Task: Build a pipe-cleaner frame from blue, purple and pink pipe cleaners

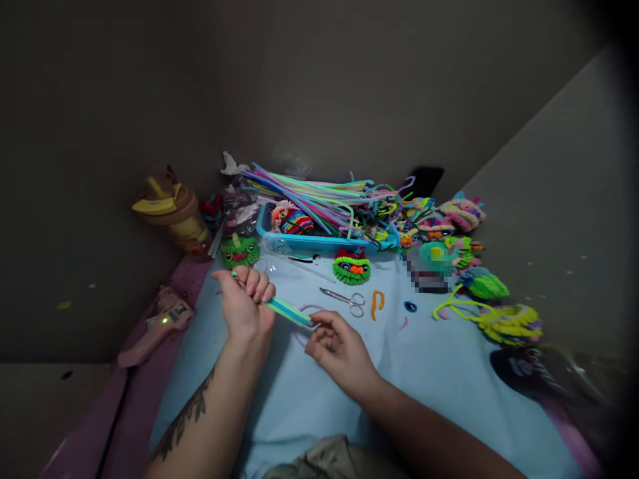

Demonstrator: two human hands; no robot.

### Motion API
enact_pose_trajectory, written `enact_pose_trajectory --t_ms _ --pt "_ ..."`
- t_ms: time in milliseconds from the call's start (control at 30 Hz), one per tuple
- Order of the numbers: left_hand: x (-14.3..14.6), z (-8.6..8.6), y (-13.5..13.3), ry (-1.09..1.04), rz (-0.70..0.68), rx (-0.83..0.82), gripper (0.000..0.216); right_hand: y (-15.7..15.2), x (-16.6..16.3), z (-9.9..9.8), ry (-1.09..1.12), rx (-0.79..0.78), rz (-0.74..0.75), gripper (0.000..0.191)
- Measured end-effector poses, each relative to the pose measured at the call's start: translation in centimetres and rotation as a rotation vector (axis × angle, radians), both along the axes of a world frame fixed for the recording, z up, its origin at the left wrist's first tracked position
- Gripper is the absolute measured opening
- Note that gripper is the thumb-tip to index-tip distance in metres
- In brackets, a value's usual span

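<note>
A small bundle of green and blue pipe cleaners (287, 310) is wrapped in the fingers of my left hand (245, 303), its thumb sticking out to the left. The bundle slants down to the right, where my right hand (342, 349) closes thumb and curled fingers around its far end. A thin purple pipe cleaner (298, 336) curves behind that end; whether a hand holds it I cannot tell. Beyond my hands lie small scissors (343, 301) and a bent orange pipe cleaner piece (378, 305). A green and red fuzzy figure (351, 267) sits behind the scissors.
At the back stands a blue tray (319, 241) heaped with pipe cleaners (309, 189). A lidded cup (177, 216) and a pink glue gun (158, 329) are at left. Several fuzzy figures, including a yellow one (509, 324), line the right. A green figure (240, 251) sits behind my left hand.
</note>
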State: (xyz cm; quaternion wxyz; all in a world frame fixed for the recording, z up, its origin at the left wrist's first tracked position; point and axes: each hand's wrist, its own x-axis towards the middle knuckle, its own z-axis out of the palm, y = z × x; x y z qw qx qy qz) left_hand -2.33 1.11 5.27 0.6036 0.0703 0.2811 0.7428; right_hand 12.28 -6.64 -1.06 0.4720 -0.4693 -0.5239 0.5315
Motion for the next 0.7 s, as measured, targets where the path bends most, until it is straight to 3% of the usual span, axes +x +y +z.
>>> enact_pose_trajectory --t_ms 133,267,533,700 --pt "0.1 0.0 0.0 0.022 0.019 -0.013 0.055 0.2 0.8 0.6 -0.311 0.324 -0.117 0.022" --pt "0.7 -0.4 -0.2 0.004 0.003 -0.122 0.056 0.5 1.4 1.1 -0.463 0.551 -0.169 0.019" --pt "0.9 -0.9 -0.2 -0.096 -0.072 -0.241 0.053 0.6 1.9 1.4 -0.464 0.628 -0.145 0.020" --pt "0.6 -1.0 -0.1 -0.209 -0.146 -0.224 0.051 0.7 2.2 1.5 -0.452 0.630 -0.082 0.023"
